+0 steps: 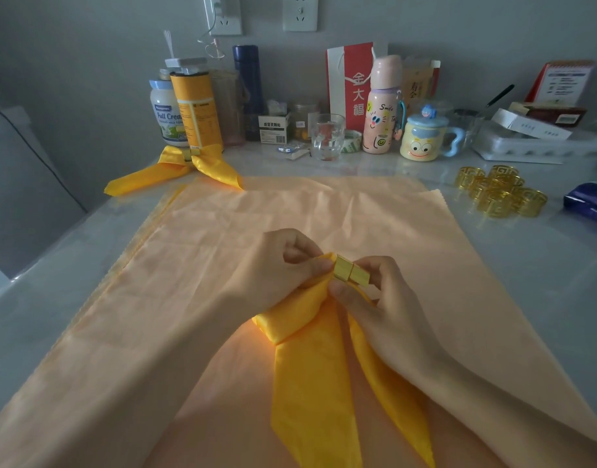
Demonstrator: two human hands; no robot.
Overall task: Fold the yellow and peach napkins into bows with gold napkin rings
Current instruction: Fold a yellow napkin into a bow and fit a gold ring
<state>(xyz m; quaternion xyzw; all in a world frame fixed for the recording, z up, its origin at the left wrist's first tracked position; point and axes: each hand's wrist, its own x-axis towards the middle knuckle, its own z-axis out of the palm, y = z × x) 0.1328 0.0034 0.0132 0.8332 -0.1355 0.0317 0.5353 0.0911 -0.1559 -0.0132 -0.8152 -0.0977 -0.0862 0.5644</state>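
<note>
A folded yellow napkin [307, 363] lies on the spread peach napkin [222, 265], its two tails running toward me. My left hand [273, 271] pinches the napkin's gathered fold just left of a gold napkin ring [351, 273]. My right hand [381, 298] grips that ring, which sits around the gathered fold. A yellow bow [175, 170] with a gold ring in its middle lies at the back left. A pile of several gold rings [500, 194] rests at the right.
Along the wall stand jars, a yellow canister [195, 106], a blue flask [248, 79], a drinking glass [327, 136], a pink bottle [381, 106], a cartoon mug [424, 136] and boxes [540, 130]. A dark blue packet [591, 204] lies at the right edge.
</note>
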